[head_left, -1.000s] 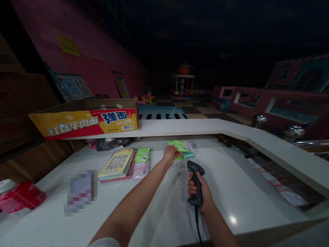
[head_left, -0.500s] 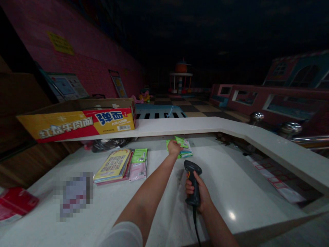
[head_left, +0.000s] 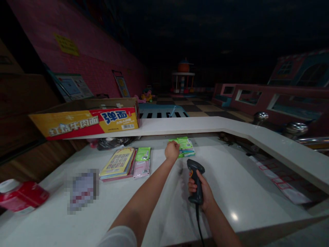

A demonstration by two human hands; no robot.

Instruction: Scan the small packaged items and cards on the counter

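My right hand (head_left: 202,188) is wrapped around the handle of a black barcode scanner (head_left: 196,181), held upright with its head up and its cable hanging down. My left hand (head_left: 172,151) reaches forward with its fingers curled, at the left edge of a small stack of green packets (head_left: 185,143). It hides part of that stack, and whatever its fingertips hold cannot be made out. Left of my forearm lie a green-and-pink packet pile (head_left: 142,164) and a pile of thin booklets with a yellow cover (head_left: 118,163).
A raised white ledge (head_left: 180,126) runs along the back of the white counter (head_left: 246,185), carrying an open noodle carton (head_left: 87,120). A red bottle with a white cap (head_left: 25,197) lies at left, beside a blurred-out item (head_left: 83,190). Papers (head_left: 280,180) lie under the ledge at right.
My left hand has shifted slightly left relative to the green packets, and the top packet now lies flatter and more exposed. The scanner stays in my right hand. The view has turned slightly left.
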